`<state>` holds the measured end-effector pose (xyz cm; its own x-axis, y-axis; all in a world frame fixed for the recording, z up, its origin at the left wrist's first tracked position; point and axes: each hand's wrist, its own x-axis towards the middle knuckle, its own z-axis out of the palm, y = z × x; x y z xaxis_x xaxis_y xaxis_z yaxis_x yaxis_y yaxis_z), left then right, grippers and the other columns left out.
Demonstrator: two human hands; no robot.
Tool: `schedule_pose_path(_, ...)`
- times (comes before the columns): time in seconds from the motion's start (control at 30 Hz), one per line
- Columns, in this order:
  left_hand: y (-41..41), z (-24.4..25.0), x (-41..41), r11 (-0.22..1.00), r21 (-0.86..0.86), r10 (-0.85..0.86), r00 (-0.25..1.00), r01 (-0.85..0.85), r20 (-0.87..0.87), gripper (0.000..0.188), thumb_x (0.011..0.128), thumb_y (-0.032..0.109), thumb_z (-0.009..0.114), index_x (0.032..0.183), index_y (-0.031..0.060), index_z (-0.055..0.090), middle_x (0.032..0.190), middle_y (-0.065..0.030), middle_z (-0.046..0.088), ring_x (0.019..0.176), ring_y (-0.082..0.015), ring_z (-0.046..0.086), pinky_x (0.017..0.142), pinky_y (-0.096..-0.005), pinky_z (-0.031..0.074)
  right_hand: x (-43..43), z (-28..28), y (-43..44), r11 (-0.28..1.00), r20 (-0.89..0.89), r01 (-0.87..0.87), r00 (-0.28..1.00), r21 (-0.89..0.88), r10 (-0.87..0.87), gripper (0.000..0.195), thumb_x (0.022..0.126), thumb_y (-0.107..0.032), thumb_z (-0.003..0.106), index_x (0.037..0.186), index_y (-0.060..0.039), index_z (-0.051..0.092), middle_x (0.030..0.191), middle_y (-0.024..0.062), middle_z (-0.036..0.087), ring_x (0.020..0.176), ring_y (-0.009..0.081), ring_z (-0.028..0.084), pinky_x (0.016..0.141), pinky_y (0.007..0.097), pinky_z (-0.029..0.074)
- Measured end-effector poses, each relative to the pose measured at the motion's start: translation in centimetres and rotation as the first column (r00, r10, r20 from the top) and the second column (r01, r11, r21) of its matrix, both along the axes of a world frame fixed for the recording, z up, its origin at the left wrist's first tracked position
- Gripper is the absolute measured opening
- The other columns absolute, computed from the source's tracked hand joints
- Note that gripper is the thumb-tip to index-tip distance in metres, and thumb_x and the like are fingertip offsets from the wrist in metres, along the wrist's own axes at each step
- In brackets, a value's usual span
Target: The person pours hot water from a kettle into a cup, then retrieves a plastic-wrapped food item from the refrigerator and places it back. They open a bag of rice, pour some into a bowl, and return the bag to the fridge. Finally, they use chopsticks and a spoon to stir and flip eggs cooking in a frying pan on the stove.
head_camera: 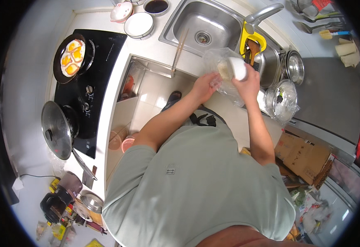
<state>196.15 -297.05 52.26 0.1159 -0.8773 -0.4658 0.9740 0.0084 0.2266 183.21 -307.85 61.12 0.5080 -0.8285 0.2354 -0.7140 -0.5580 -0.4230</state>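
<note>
My left hand [205, 87] grips the gathered edge of a clear plastic bag [212, 58] in front of the sink. Inside the bag sits a pale yellowish food [223, 71], which I cannot name more exactly. My right hand [249, 82] holds a white object [238, 68], perhaps a small bowl or cup, tilted beside the bag's contents. Whether it is inside the bag or in front of it, I cannot tell. A pair of chopsticks [180, 49] lies across the front rim of the sink [183, 18], left of the bag.
Fried eggs [72, 58] lie in a black pan [59, 66] on the black hob [105, 64]. A glass-lidded pan [57, 129] sits nearer, its handle sticking out. Bowls [139, 24] stand left of the sink; a plastic-covered pot [281, 100] is at the right, above a cardboard box [302, 156].
</note>
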Motion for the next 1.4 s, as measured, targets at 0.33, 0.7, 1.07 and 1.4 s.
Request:
schedule_pose_path(0.33, -0.8, -0.8, 1.7, 0.929, -0.131, 0.167, -0.077, 0.346, 0.983, 0.031, 0.088, 0.008, 0.053, 0.117, 0.0062, 0.06, 0.125, -0.011, 0.057, 0.11, -0.0236, 0.058, 0.09, -0.0329, 0.047, -1.2, -1.6, -4.0, 0.781, 0.164, -0.068, 0.985, 0.621, -0.045, 0.055, 0.072, -0.023, 0.078, 0.119, -0.0025, 0.058, 0.094, 0.0022, 0.063, 0.076, 0.0083, 0.055, 0.07, 0.0233, 0.047)
schedule_pose_path(0.7, -5.1, -2.1, -0.1, 0.942, -0.328, 0.332, -0.331, 0.071, 0.883, 0.023, 0.078, 0.012, 0.061, 0.101, 0.0098, 0.063, 0.101, -0.0109, 0.062, 0.09, -0.033, 0.059, 0.078, -0.0408, 0.049, 1.7, -0.5, -4.1, 0.698, 0.109, -0.172, 0.985, 0.696, 0.134, 0.056, 0.075, -0.013, 0.074, 0.126, 0.0013, 0.053, 0.104, 0.0056, 0.063, 0.089, 0.0104, 0.058, 0.079, 0.0249, 0.048)
schedule_pose_path(1.07, -6.7, -2.0, 0.7, 0.968, -0.164, 0.224, -0.356, 0.189, 0.907, 0.023, 0.076, 0.021, 0.06, 0.094, 0.0083, 0.062, 0.097, -0.0105, 0.064, 0.09, -0.0348, 0.059, 0.08, -0.0448, 0.047, 2.1, -0.6, -4.0, 0.83, -0.041, -0.167, 0.974, 0.532, 0.222, 0.06, 0.07, -0.017, 0.076, 0.124, -0.0028, 0.056, 0.111, 0.0106, 0.06, 0.097, 0.0162, 0.058, 0.086, 0.0292, 0.047)
schedule_pose_path(1.4, -7.7, -3.2, 0.9, 0.986, -0.037, 0.063, -0.162, 0.162, 0.985, 0.035, 0.082, 0.033, 0.059, 0.109, 0.0104, 0.062, 0.099, -0.0147, 0.066, 0.09, -0.0342, 0.063, 0.078, -0.0431, 0.05, 2.9, 0.1, -5.0, 0.903, -0.071, -0.377, 0.915, 0.204, 0.398, 0.066, 0.06, -0.023, 0.082, 0.12, -0.0056, 0.059, 0.096, 0.0136, 0.062, 0.092, 0.0269, 0.06, 0.085, 0.0345, 0.049)
